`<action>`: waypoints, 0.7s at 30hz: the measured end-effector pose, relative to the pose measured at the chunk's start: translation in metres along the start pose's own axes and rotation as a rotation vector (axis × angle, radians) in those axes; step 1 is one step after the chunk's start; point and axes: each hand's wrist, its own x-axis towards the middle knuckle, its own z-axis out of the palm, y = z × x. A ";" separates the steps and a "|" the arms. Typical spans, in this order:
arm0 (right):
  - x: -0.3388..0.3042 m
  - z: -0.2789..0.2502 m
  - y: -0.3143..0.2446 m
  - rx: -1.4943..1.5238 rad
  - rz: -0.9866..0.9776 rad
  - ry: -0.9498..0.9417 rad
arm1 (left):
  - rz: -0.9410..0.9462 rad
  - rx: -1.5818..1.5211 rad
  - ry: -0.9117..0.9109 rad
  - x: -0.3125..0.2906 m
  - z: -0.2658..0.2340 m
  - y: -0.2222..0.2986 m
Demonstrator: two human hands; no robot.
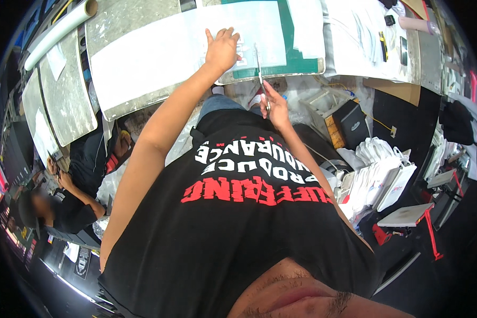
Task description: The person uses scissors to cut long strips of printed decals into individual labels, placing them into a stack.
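Note:
My left hand [222,49] lies with fingers spread on a long pale translucent sheet [153,53], pressing on its right part where faint white printed shapes show. My right hand [275,106] grips a pair of scissors [259,68] by the handles, near the table's front edge. The blades point away from me and reach over the sheet, to the right of my left hand. I cannot tell whether they touch it. Under the sheet's right end lies a green cutting mat [303,62]. A white sheet [308,32] partly covers the mat's far right side.
Farther right are white cloth [350,40] and a yellow-black utility knife [383,46]. A large roll [61,34] rests at the far left. Stacked white items [379,169] and a black box [351,124] stand to my right. Another person [69,206] works at my left.

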 end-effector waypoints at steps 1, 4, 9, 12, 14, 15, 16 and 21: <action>0.003 0.000 -0.002 -0.022 -0.009 0.011 | -0.003 0.000 0.001 0.000 0.000 0.000; 0.004 0.004 -0.004 -0.062 -0.020 0.034 | -0.009 0.001 0.007 0.001 0.000 -0.001; 0.005 0.009 0.004 0.075 -0.011 0.017 | -0.004 -0.006 -0.013 -0.001 -0.004 0.000; 0.009 0.012 -0.002 0.034 -0.046 0.028 | 0.000 -0.019 0.004 -0.002 -0.001 -0.001; 0.014 0.013 -0.009 0.067 -0.037 0.041 | 0.002 -0.020 0.008 -0.003 0.000 -0.002; 0.015 0.016 -0.010 0.061 -0.028 0.055 | 0.005 -0.019 0.014 -0.003 0.001 -0.003; 0.016 0.016 -0.010 0.060 -0.027 0.056 | 0.006 -0.021 0.013 -0.002 0.001 -0.003; 0.018 0.018 -0.005 0.044 -0.025 0.061 | 0.011 -0.030 0.011 -0.003 -0.001 -0.003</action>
